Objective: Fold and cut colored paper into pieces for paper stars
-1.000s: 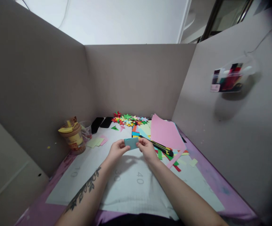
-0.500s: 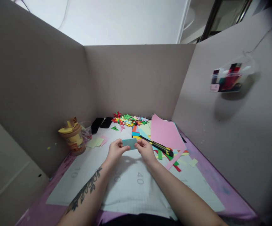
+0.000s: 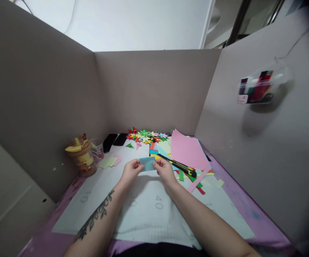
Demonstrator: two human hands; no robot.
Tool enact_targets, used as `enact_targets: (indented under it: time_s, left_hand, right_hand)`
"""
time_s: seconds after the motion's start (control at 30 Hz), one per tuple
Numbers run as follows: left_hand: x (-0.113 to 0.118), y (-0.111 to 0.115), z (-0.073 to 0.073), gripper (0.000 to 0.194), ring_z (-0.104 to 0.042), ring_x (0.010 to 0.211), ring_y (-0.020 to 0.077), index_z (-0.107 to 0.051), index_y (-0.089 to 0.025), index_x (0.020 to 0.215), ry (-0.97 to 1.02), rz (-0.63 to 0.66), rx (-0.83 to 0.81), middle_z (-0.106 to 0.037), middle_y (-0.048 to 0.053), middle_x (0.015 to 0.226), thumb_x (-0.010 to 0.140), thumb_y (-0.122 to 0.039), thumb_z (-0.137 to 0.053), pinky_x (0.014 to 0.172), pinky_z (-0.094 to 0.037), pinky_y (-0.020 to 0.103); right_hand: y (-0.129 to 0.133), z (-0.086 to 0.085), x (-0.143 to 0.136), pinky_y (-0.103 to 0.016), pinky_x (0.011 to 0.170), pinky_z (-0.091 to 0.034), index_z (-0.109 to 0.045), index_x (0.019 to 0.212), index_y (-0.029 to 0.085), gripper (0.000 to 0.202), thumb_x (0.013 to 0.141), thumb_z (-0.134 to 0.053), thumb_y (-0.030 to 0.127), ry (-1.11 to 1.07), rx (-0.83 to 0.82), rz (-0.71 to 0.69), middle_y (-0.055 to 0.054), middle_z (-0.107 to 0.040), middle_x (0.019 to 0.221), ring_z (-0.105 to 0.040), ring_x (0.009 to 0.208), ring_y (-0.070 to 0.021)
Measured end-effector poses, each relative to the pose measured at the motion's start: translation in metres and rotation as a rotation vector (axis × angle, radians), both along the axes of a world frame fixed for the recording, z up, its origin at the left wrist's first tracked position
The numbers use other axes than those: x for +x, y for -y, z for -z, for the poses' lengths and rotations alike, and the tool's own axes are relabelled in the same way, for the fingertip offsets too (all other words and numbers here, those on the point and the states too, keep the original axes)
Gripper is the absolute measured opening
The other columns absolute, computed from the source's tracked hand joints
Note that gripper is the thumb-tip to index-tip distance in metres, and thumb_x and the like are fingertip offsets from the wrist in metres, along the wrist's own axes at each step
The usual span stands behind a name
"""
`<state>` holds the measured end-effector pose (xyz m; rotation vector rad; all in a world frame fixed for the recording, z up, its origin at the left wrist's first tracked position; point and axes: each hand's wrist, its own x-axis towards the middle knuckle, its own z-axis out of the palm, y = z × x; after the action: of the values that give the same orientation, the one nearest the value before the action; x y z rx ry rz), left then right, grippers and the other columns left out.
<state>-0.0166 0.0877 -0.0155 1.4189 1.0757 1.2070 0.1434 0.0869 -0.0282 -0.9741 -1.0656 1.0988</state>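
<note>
A small light-blue piece of paper (image 3: 147, 164) is stretched between my two hands above the white sheet. My left hand (image 3: 132, 169) pinches its left edge, thumb in front. At the right edge, the thumb and fingers of my right hand (image 3: 165, 168) are closed on the same paper. Just beyond my right hand lies a black-and-yellow utility knife (image 3: 185, 169) across coloured paper. Pale green and pink paper pieces (image 3: 108, 162) rest to the left of my left hand.
Folded paper stars (image 3: 145, 135) are heaped at the back, near two black flat objects (image 3: 115, 141). A pink paper sheet (image 3: 188, 150) and coloured strips (image 3: 198, 182) lie right. A brown-and-yellow cup (image 3: 83, 159) stands left beside a clear plastic cup (image 3: 97, 148). Grey partitions (image 3: 154, 89) surround the table.
My left thumb has slid toward the paper's left edge, so more of the paper's face shows. Both hands stay in nearly the same place; the camera view has shifted slightly.
</note>
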Motion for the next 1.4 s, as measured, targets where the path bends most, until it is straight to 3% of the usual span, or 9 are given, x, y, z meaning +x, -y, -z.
enact_targets:
  time_s: [0.1,0.3,0.47,0.6,0.73,1.03,1.2,1.4]
  left_hand:
    - [0.001,0.001,-0.001,0.027,-0.059,0.064,0.0136,-0.059,-0.014,0.085,-0.038,0.011,0.035,-0.063,0.0,0.07,0.058,-0.016,-0.067,0.06,-0.043,0.023]
    - [-0.003,-0.002,0.007,0.036,-0.055,0.054,0.0107,-0.056,-0.016,0.093,-0.123,-0.045,0.058,-0.058,-0.005,0.059,0.058,-0.012,-0.065,0.051,-0.037,0.019]
    - [-0.003,-0.002,0.009,0.049,-0.057,0.059,0.0115,-0.054,-0.015,0.107,-0.024,-0.017,0.045,-0.062,-0.002,0.066,0.058,-0.011,-0.064,0.054,-0.04,0.02]
    - [-0.002,-0.003,0.008,0.026,-0.057,0.061,0.0125,-0.061,-0.013,0.083,0.099,-0.03,0.016,-0.064,0.002,0.069,0.063,-0.026,-0.071,0.056,-0.042,0.022]
    - [-0.003,-0.004,0.008,0.027,-0.056,0.059,0.013,-0.067,-0.012,0.075,0.158,-0.026,0.007,-0.066,0.002,0.066,0.066,-0.038,-0.07,0.059,-0.042,0.023]
    - [-0.005,-0.005,0.006,0.039,-0.062,0.075,0.0196,-0.071,-0.011,0.086,0.156,-0.016,-0.005,-0.07,0.007,0.079,0.072,-0.047,-0.063,0.072,-0.046,0.028]
    - [0.001,-0.003,0.01,0.056,-0.06,0.06,0.0145,-0.058,-0.013,0.112,0.104,0.004,-0.063,-0.067,0.002,0.07,0.061,-0.03,-0.073,0.058,-0.044,0.024]
    - [0.006,-0.003,0.013,0.018,-0.062,0.056,0.0157,-0.059,-0.014,0.073,-0.044,-0.042,-0.057,-0.063,0.0,0.06,0.067,-0.03,-0.063,0.057,-0.043,0.024]
  right_hand:
    - [-0.001,0.001,0.0,-0.021,0.041,-0.025,-0.056,0.065,0.018,0.029,0.059,-0.07,0.043,-0.002,-0.011,0.003,0.005,-0.046,0.05,-0.035,0.045,-0.0082]
    - [-0.001,0.003,-0.004,-0.022,0.044,-0.028,-0.057,0.067,0.018,0.029,0.058,-0.069,0.042,-0.008,-0.004,0.03,0.005,-0.047,0.05,-0.037,0.046,-0.0089]
    - [0.001,0.004,-0.004,-0.023,0.048,-0.032,-0.058,0.068,0.017,0.024,0.063,-0.066,0.039,0.094,0.047,0.039,0.004,-0.049,0.053,-0.04,0.049,-0.0101]
    - [0.005,0.003,-0.006,-0.024,0.053,-0.036,-0.059,0.069,0.017,0.02,0.065,-0.065,0.036,0.169,0.087,0.008,0.002,-0.055,0.058,-0.045,0.053,-0.0116]
    - [0.006,0.001,-0.006,-0.025,0.055,-0.037,-0.06,0.07,0.017,0.018,0.066,-0.064,0.034,0.147,0.096,0.011,0.001,-0.057,0.06,-0.046,0.055,-0.0125]
    - [0.005,0.0,-0.001,-0.023,0.052,-0.033,-0.059,0.068,0.017,0.018,0.065,-0.065,0.034,0.147,0.075,0.015,0.003,-0.051,0.056,-0.042,0.052,-0.0107]
    - [0.001,0.004,-0.001,-0.022,0.045,-0.029,-0.057,0.067,0.018,0.023,0.063,-0.066,0.039,0.074,0.032,0.018,0.006,-0.046,0.05,-0.037,0.046,-0.0094]
    - [-0.003,0.009,0.0,-0.021,0.039,-0.025,-0.052,0.065,0.019,0.029,0.063,-0.068,0.043,0.006,-0.018,0.005,0.008,-0.041,0.048,-0.032,0.04,-0.0069]
